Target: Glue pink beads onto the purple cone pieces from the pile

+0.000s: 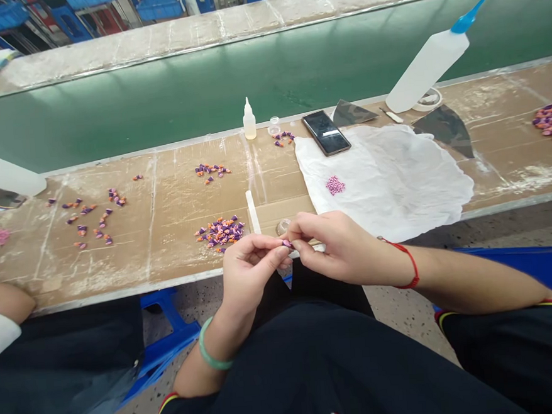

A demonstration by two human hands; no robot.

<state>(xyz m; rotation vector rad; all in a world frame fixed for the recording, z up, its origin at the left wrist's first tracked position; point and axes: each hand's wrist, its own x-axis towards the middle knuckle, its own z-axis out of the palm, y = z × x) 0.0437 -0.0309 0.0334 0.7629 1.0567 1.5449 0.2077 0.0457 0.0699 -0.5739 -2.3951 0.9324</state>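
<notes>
Between thumb and fingers, my left hand (256, 265) pinches a small purple-and-pink piece (287, 243) just past the table's near edge. My right hand (330, 244) meets it there, thumb and forefinger closed at the piece's right side; whether a tiny part sits in that pinch is too small to make out. A pile of small purple, orange and pink pieces (221, 231) lies left of my hands. Just behind my fingertips is a small clear round dish (283, 226), partly hidden. Pink beads (335, 185) form a cluster on a white cloth (397, 179).
A small dropper bottle (249, 122) and a phone (326, 132) stand and lie farther back. A large white bottle (429, 67) leans at right near a tape roll (428, 100). A white strip (252, 212) lies ahead. Another person's arm (3, 305) rests at left.
</notes>
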